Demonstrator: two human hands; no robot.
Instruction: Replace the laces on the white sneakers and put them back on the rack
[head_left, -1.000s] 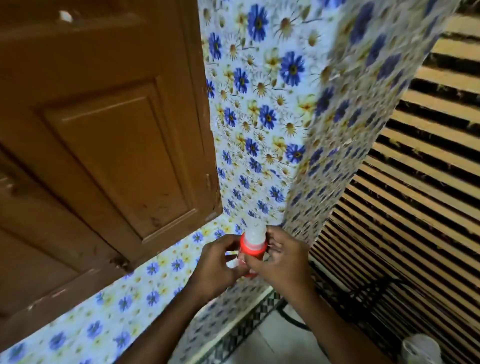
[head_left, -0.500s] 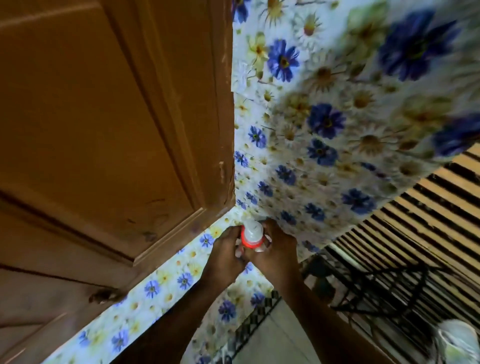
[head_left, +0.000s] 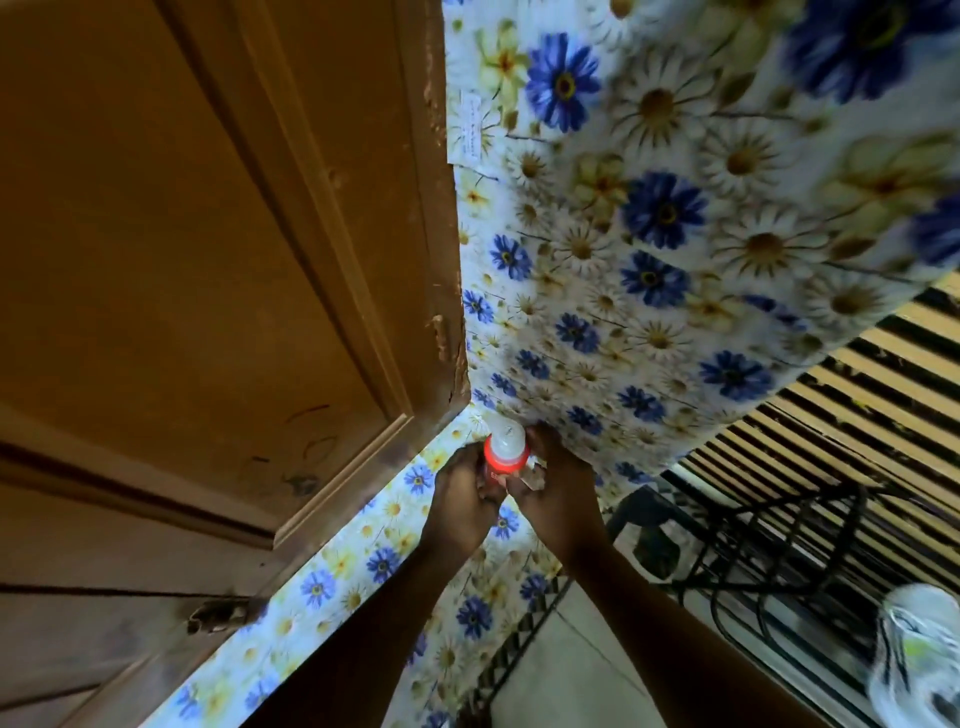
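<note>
The small bottle (head_left: 505, 451) has a white cap over a glowing red band. My left hand (head_left: 460, 501) and right hand (head_left: 561, 488) both curl around it, gripping.

Door (head_left: 208, 260): brown wood, smooth varnish, dull sheen. Free edge is chipped, raw and rough.
Latch (head_left: 218, 616): dark metal, tarnished, matt.
Floral covering (head_left: 649, 234) on wall and ledge: printed sheet, smooth, faint gloss. Cloth or vinyl, cannot tell.
Bottle (head_left: 505, 447): plastic. Cap translucent white, matt; body red, glossy.
Slatted panel (head_left: 857, 415): pale wood strips, matt, dark gaps between.
Wire rack (head_left: 779, 545): thin black metal rod, slight shine.
Floor (head_left: 571, 670): pale, smooth, low sheen, tile-like.
</note>
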